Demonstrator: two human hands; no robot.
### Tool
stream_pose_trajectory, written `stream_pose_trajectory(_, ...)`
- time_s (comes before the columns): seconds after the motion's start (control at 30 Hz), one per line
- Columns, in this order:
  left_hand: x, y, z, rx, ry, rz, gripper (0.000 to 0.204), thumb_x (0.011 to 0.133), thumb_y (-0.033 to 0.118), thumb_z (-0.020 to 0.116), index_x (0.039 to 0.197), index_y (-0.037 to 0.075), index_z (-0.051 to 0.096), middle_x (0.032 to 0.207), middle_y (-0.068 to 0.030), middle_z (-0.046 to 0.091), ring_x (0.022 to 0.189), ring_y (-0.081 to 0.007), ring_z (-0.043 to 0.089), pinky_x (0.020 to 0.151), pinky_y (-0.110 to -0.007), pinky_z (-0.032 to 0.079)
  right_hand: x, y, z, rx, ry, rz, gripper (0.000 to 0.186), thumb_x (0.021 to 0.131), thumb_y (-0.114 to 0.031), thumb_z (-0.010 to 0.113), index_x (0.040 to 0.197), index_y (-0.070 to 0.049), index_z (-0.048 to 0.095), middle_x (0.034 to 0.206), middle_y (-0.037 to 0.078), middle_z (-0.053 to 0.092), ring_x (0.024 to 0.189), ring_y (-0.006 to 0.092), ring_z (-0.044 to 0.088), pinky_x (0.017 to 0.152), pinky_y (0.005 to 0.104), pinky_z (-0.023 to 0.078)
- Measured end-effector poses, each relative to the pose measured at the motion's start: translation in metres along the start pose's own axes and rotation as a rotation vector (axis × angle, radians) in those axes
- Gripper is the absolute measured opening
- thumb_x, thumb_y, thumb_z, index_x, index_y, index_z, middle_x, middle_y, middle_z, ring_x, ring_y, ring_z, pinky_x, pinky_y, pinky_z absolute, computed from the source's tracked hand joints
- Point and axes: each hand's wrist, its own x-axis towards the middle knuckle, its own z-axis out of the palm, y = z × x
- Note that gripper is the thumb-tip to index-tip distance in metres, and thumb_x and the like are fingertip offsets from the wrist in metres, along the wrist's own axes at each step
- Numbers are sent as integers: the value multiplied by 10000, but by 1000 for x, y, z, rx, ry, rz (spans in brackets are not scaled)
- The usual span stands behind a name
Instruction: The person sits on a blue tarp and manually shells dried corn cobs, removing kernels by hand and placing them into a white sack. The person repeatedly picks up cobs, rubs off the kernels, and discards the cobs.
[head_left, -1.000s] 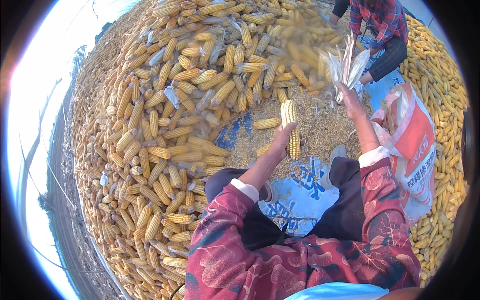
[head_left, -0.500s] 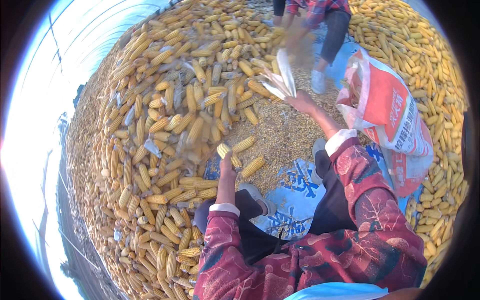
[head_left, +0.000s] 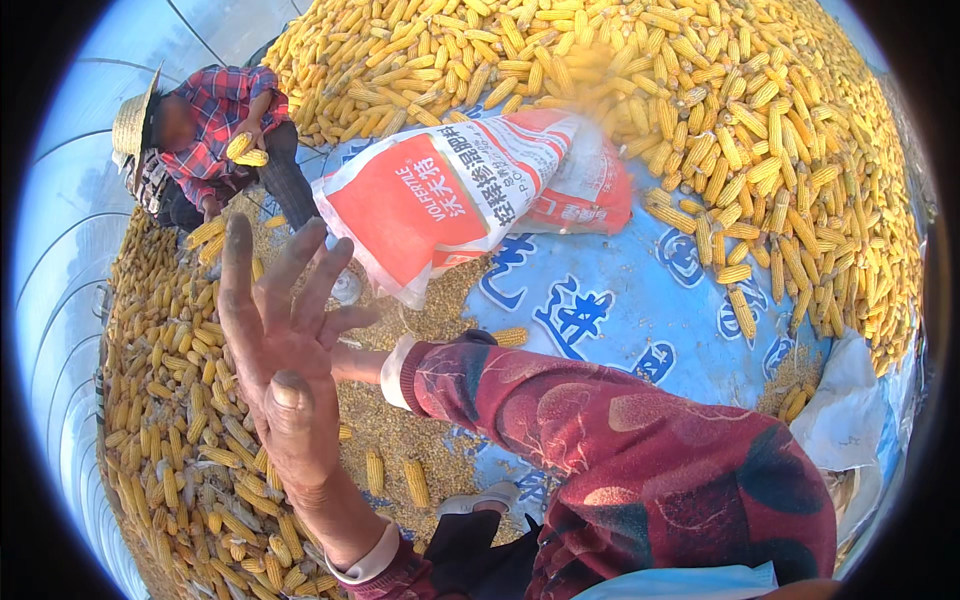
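My left hand (head_left: 295, 360) is raised close to the camera with its fingers spread and nothing in it. My right hand (head_left: 358, 363) reaches leftward behind it; only a part by the cuff shows clearly, and its fingers are mostly hidden. Below and behind the hands lies a layer of loose corn kernels (head_left: 390, 430). Two yellow corn cobs (head_left: 416, 482) rest on the kernels, near my left wrist. Beyond the hands, a red and white woven sack (head_left: 440, 190) lies on the blue printed sheet (head_left: 640, 300).
Husked cobs form a large heap (head_left: 740, 150) at the far right and another pile (head_left: 190, 440) at the left. At the upper left a co-worker (head_left: 225, 130) in a plaid shirt and straw hat holds cobs. My shoe (head_left: 480, 500) is at the lower middle.
My view has swung to the right. The cob has left my left hand, which is now raised and spread. The pale husk no longer shows at my right hand, now largely covered.
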Motion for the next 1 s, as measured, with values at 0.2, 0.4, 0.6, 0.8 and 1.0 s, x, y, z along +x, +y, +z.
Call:
stream_pose_trajectory(0.2,-78,-27,-41,387,469,-408,503,860,303,519,1259,10,430,1068,-137,563,906,-217,598,710,-295,466,18,43,0,527,-34,-340,396,698,-352,568,905,-26,659,834,172,653,782,312,635,690,393,479)
stream_pose_trajectory(0.4,-221,-64,-113,300,845,-673,443,877,258,483,1247,22,427,979,-116,581,815,-170,599,660,-282,462,15,26,21,294,-213,-481,468,745,-396,549,952,17,623,808,181,637,713,297,622,663,402,480)
stream_pose_trajectory(0.6,-246,-71,-135,467,622,-744,396,836,195,484,1191,21,491,924,-110,602,785,-180,588,690,-328,465,15,18,53,-33,-225,-644,468,723,-391,576,1032,-39,583,867,162,643,792,295,626,722,413,480)
stream_pose_trajectory(0.8,-263,-47,-144,788,460,-838,387,828,186,496,1186,38,502,873,-113,599,733,-175,568,660,-315,455,99,88,-34,-346,142,-308,462,736,-430,591,1070,-112,572,994,120,637,914,296,616,783,419,480)
stream_pose_trajectory(1.0,-282,-43,-159,778,448,-842,412,815,200,516,1194,40,502,864,-117,604,711,-201,572,674,-328,455,107,206,-129,-679,189,-79,533,713,-300,670,1115,29,551,1041,206,612,973,301,601,867,367,450)
